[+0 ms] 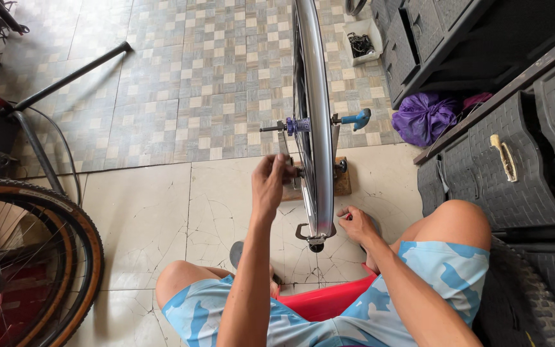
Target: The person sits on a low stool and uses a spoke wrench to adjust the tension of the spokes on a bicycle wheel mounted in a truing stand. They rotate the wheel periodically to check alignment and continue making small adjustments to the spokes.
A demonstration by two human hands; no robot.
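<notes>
Far left: a tan-walled bicycle tyre (pixel 65 257) with spokes leans into view, and a black stand tube (pixel 65 80) runs over the checked floor tiles (pixel 213 77) behind it. Centre: a silver wheel rim (pixel 316 115) stands upright and edge-on in a truing stand, whose wooden base block (pixel 343 177) sits on the cracked pale floor; a purple hub (pixel 300 125) sits at the axle and a blue-handled knob (pixel 358 119) sticks out on the rim's right. Left hand (pixel 270 183) is raised on the left side of the rim, fingers pinched closed at the spokes near the stand arm; whatever is being pinched is too small to make out. Right hand (pixel 354 222) is low at the bottom of the rim, just right of it, fingers curled around something small with a bit of red showing, can't tell what. The person sits on a red stool (pixel 325 302) in blue camo shorts (pixel 431 270), knees on either side of the wheel. Right: a purple bag (pixel 425 115) under dark woven drawers (pixel 515 167), and a white tray (pixel 361 42) of small parts further back.
</notes>
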